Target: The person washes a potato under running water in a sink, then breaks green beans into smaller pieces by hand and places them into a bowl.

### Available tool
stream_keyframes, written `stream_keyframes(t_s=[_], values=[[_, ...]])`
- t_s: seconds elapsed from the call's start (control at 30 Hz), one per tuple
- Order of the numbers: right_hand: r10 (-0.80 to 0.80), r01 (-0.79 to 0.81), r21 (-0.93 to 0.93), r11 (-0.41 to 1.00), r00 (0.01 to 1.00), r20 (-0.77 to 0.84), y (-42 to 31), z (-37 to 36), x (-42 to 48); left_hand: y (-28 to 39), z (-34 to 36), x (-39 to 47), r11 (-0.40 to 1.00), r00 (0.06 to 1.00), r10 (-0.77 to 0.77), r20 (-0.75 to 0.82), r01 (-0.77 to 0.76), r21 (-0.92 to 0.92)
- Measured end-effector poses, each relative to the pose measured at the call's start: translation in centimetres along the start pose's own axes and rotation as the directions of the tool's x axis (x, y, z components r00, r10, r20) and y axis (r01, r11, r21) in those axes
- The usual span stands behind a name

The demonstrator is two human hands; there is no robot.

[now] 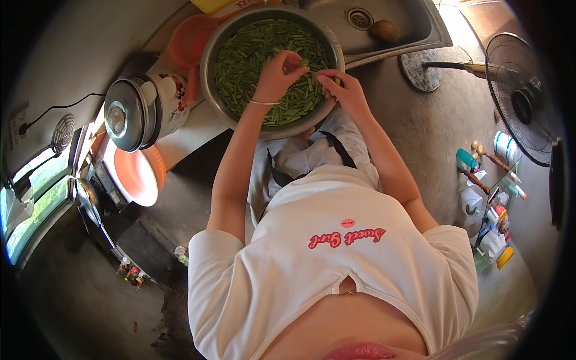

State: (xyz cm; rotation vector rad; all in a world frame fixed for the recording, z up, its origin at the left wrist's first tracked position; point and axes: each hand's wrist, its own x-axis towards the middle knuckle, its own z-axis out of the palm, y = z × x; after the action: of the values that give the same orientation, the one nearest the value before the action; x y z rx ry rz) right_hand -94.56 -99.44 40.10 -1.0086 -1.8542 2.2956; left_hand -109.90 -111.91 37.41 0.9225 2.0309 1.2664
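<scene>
A wide metal basin [339, 49] in front of me is full of short cut green vegetable stems [252, 54], which appear to lie in water. My left hand [280, 75], with a thin bracelet at the wrist, is above the middle of the basin. Its thumb and fingers pinch a short green stem piece [304, 64]. Over the basin's right side, my right hand [344, 91] has its fingers curled around green stem pieces [336, 81]. The fingertips of both hands are close together.
Left of the basin are an orange plastic dipper [191, 42], a lidded cooker [173, 101] and an orange basin [161, 168]. A metal sink [324, 11] holding a brown round object [383, 30] adjoins the basin. A standing fan [522, 99] and a cluttered glass shelf [488, 211] are at right.
</scene>
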Motion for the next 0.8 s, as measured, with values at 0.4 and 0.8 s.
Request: stream_keyframes(t_s=[0.4, 0.8], values=[[-0.349, 0.376, -0.340, 0.862, 0.927, 0.138, -2.6, 4.5, 0.1, 5.3, -3.1, -7.0, 0.965, 0.953, 0.198, -0.229, -0.148, 0.217], [-0.462, 0.476, -0.483, 0.735, 0.873, 0.157, -2.7, 5.0, -0.1, 5.7, -2.0, -8.0, 0.737, 0.889, 0.407, -0.209, -0.184, 0.651]])
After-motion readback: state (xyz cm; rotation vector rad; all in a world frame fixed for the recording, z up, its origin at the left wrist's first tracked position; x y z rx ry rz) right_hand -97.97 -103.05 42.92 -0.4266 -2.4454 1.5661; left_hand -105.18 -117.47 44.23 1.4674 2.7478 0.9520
